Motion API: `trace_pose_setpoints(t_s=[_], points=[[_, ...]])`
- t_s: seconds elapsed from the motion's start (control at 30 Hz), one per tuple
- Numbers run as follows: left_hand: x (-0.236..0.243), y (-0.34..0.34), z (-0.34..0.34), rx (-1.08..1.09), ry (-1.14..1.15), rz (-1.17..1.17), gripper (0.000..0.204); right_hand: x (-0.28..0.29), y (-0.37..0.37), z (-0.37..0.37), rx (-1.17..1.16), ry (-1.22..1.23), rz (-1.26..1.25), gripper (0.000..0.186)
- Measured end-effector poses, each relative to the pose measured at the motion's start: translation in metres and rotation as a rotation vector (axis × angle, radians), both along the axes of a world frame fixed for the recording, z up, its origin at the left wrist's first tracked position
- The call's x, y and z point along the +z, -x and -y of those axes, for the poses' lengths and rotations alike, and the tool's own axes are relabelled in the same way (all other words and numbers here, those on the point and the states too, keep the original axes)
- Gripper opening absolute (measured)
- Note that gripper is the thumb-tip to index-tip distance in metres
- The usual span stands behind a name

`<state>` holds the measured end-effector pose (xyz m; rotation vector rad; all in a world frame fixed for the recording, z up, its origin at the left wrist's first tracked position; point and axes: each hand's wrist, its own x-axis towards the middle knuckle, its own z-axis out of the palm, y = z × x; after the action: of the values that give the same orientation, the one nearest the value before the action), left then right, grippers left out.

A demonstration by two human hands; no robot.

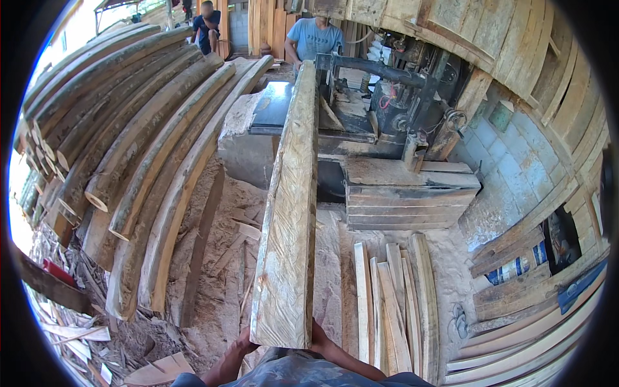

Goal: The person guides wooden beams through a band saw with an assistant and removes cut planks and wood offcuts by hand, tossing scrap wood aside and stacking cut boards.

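A long, thick wooden beam [290, 213] with a rough, scored face stretches straight away from me toward the saw machine. My left hand [245, 340] grips its near end at the left edge. On the opposite edge, my right hand [320, 338] holds the same end; most fingers of both hands are hidden beside and under the wood. The beam's far end lies over the dark metal table [271, 106] of the machine [400, 84]. A co-worker in a light blue shirt [314, 37] stands behind that far end, one arm lowered near it.
Long debarked logs [148, 135] are stacked at the left. Sawn strips [387, 303] lie on the sawdust-covered floor to my right, with more boards [522, 355] at the lower right. A boxy wooden platform [406, 203] fronts the machine. Another person [207, 27] is at the back left.
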<state>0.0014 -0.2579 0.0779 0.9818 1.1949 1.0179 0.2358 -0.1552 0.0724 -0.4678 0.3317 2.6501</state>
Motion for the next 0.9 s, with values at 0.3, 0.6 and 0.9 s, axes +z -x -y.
trace_pose_setpoints(t_s=[0.3,0.6,0.9], points=[[0.030,-0.038,0.117,-0.068,-0.042,-0.330,0.034,-0.001,-0.037,0.127,-0.006,-0.008,0.074,0.042],[0.012,-0.069,0.224,0.034,0.088,0.038,0.040,0.002,-0.059,0.247,-0.023,-0.041,0.145,0.040],[0.007,-0.088,0.327,0.026,0.104,0.057,0.043,-0.043,-0.077,0.367,-0.168,-0.214,0.104,0.034]])
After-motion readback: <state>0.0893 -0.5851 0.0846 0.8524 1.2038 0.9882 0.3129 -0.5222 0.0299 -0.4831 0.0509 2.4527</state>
